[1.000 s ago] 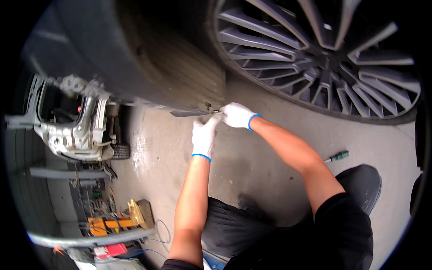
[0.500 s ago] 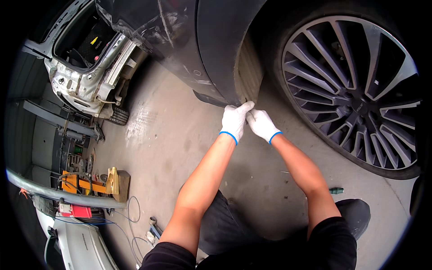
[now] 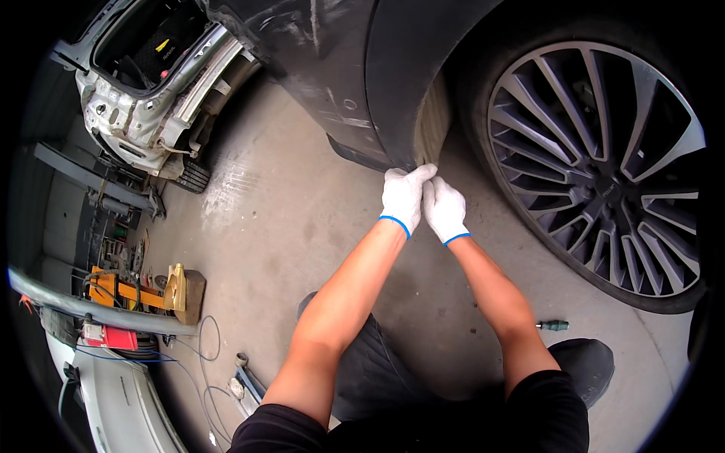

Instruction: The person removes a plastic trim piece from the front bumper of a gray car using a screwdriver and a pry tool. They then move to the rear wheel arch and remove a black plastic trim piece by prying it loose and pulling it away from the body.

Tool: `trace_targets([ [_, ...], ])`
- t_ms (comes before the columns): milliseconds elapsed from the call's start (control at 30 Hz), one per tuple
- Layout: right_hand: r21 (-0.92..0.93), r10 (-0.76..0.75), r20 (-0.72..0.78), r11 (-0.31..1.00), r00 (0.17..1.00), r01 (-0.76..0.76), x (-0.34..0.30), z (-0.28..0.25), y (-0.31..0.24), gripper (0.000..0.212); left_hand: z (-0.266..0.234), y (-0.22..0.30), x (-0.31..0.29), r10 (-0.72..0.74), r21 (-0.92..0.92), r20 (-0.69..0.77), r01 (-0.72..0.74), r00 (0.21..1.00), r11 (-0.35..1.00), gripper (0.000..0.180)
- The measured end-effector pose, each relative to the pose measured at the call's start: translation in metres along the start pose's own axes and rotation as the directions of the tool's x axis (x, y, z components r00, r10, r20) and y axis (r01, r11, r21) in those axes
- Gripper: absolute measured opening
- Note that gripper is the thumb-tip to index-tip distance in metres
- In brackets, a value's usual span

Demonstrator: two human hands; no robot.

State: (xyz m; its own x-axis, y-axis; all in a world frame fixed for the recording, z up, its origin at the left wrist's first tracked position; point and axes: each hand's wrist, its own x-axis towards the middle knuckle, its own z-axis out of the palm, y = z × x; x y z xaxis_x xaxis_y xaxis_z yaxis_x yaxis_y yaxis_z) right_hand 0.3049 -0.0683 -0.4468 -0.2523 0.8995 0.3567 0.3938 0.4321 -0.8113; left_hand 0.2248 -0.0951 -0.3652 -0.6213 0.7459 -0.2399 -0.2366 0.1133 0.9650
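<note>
My two hands wear white knit gloves with blue cuffs and meet at the lower corner of a dark, scuffed car bumper [image 3: 317, 90]. My left hand [image 3: 402, 193] is closed around the bumper's bottom edge, its thumb pointing right. Close against it, my right hand [image 3: 445, 205] is closed too, at the bottom of the wheel arch liner [image 3: 432, 121]. Whatever its fingers pinch is hidden behind the glove. To the right stands a large multi-spoke wheel [image 3: 604, 185] with a black tyre.
A green-handled screwdriver [image 3: 553, 325] lies on the floor near my right knee. At left are a partly stripped white car body [image 3: 128, 124], an orange metal stand [image 3: 128, 291], a grey pipe-like bar [image 3: 98, 308] and a white car panel [image 3: 124, 404]. A thin hose [image 3: 202, 355] loops across the floor.
The view has shifted a little, so bumper and wheel sit further right. My right hand has turned more upright beside the left; both stay at the bumper's lower corner.
</note>
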Motion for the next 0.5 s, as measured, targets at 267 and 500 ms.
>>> trace_targets([
  [267,0.014,-0.129,-0.089,0.991,0.988,0.131,0.007,0.01,0.015,0.032,-0.01,0.0,0.002,-0.061,-0.082,0.087,0.068,0.994,0.994,0.04],
  [500,0.05,-0.173,-0.078,0.983,0.982,0.177,0.011,0.013,0.021,0.03,-0.014,0.004,-0.009,0.034,0.008,0.02,-0.034,0.999,0.999,0.069],
])
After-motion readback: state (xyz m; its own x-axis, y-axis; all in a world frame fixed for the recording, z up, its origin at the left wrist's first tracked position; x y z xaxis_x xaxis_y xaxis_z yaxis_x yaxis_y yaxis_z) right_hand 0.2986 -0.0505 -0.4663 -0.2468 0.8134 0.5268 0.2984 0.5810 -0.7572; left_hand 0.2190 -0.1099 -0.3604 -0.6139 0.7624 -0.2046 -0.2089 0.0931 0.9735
